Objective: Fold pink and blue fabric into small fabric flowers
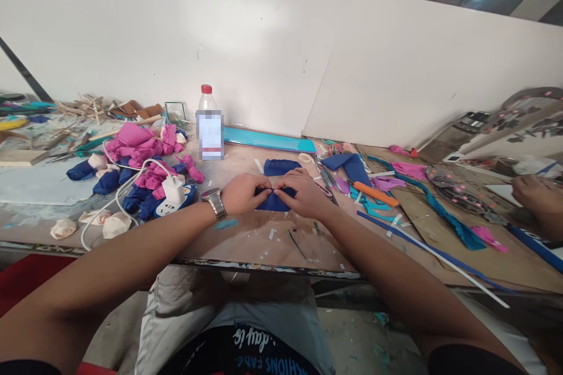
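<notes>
A dark blue piece of fabric [273,201] lies on the worktable [246,246] in front of me. My left hand [243,193], with a metal watch on its wrist, pinches the fabric's upper edge with closed fingers. My right hand [304,193] pinches the same edge right beside it, fingers curled. The two hands touch over the fabric. Another folded dark blue piece [281,166] lies just behind them.
A plastic bottle [209,123] stands behind the hands. A heap of pink and blue fabric [141,158], a white charger with cable [173,190] and cream fabric roses [115,225] lie left. Teal strips, an orange cutter [375,193] and scraps lie right. Another person's hand [534,192] rests far right.
</notes>
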{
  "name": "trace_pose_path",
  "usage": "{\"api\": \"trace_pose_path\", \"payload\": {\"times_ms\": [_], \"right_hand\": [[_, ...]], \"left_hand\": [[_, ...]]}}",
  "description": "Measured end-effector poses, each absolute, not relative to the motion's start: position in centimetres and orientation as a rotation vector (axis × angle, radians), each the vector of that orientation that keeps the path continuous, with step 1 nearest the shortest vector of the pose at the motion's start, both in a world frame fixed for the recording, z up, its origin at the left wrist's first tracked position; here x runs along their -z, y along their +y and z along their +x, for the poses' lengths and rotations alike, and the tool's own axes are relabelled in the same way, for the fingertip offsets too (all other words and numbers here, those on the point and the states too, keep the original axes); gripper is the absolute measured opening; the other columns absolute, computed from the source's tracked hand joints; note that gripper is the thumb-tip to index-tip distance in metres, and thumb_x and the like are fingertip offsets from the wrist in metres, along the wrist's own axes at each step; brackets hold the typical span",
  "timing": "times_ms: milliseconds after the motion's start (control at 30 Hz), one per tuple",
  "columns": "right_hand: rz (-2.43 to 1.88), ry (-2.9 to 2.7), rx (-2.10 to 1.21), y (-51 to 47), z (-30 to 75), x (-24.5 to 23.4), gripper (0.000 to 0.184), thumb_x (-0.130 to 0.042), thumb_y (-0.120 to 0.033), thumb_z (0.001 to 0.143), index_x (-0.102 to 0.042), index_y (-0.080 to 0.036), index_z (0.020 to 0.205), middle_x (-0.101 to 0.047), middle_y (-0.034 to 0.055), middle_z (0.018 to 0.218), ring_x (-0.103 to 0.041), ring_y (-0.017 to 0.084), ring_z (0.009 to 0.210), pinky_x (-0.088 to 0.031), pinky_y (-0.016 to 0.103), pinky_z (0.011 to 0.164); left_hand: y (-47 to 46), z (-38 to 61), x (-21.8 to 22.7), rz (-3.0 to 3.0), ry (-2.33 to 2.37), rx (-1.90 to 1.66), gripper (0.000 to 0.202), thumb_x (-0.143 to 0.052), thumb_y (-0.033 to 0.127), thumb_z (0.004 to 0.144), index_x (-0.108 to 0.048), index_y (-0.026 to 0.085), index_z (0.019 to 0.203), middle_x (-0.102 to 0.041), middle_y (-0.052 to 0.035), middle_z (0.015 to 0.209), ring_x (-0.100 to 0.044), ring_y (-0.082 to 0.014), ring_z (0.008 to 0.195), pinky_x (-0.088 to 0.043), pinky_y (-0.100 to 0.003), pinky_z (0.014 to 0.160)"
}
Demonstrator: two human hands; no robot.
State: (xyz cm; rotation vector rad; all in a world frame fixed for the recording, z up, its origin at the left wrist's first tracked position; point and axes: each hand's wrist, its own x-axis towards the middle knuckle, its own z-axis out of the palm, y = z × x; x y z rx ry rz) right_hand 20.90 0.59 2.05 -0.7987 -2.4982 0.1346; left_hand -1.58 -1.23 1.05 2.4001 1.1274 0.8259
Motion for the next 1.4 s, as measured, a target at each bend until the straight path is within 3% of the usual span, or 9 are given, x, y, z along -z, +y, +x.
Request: {"api": "trace_pose_path", "payload": {"times_ms": [467,667,967,1233,1400], "right_hand": [[-0.808,-2.525,-0.09,0.68,21.07,-2.07,0.02,-0.054,-0.032,0.102,-0.067,-0.021,0.092,-0.071,0.0052,0.089,-0.061,0.022,0.092,-0.035,0.043,0.098],[-0.797,-2.507,-0.103,0.75,21.02,-2.01,0.02,-0.055,-0.032,0.102,-0.068,-0.021,0.091,-0.073,0.0043,0.089,-0.063,0.022,0.091,-0.034,0.042,0.097],[-0.788,-2.481,-0.143,0.8,20.97,-1.66,0.019,-0.058,-0.035,0.101,-0.072,-0.025,0.109,-0.078,0.0051,0.105,-0.067,0.023,0.097,-0.036,0.044,0.098],[-0.8,-2.469,-0.117,0.88,21.0,-1.74,0.018,-0.056,-0.03,0.099,-0.073,-0.023,0.099,-0.075,0.0039,0.088,-0.065,0.021,0.086,-0.036,0.043,0.094],[-0.804,-2.472,-0.121,0.75,20.87,-1.85,0.016,-0.057,-0.029,0.098,-0.072,-0.023,0.096,-0.075,0.0036,0.088,-0.065,0.021,0.086,-0.035,0.043,0.097]], "left_hand": [[-1.35,-1.5,-1.2,2.366,1.144,-0.839,0.018,-0.057,0.026,0.091,-0.073,0.017,0.088,-0.068,0.0,0.074,-0.053,-0.013,0.065,-0.034,-0.027,0.065],[-1.15,-1.63,-0.91,2.358,1.135,-0.827,0.022,-0.058,0.033,0.093,-0.073,0.017,0.089,-0.07,-0.0004,0.076,-0.055,-0.0133,0.067,-0.034,-0.028,0.065],[-1.06,-1.72,-0.89,2.355,1.133,-0.836,0.019,-0.059,0.03,0.091,-0.073,0.018,0.089,-0.071,-0.0008,0.08,-0.057,-0.0143,0.07,-0.036,-0.028,0.067],[-0.91,-1.68,-0.66,2.365,1.167,-0.809,0.014,-0.062,0.03,0.086,-0.067,0.018,0.081,-0.066,0.0013,0.073,-0.052,-0.013,0.066,-0.033,-0.028,0.064],[-0.97,-1.62,-0.72,2.372,1.163,-0.776,0.015,-0.063,0.031,0.087,-0.068,0.018,0.082,-0.066,0.001,0.073,-0.052,-0.0129,0.065,-0.032,-0.028,0.064]]}}
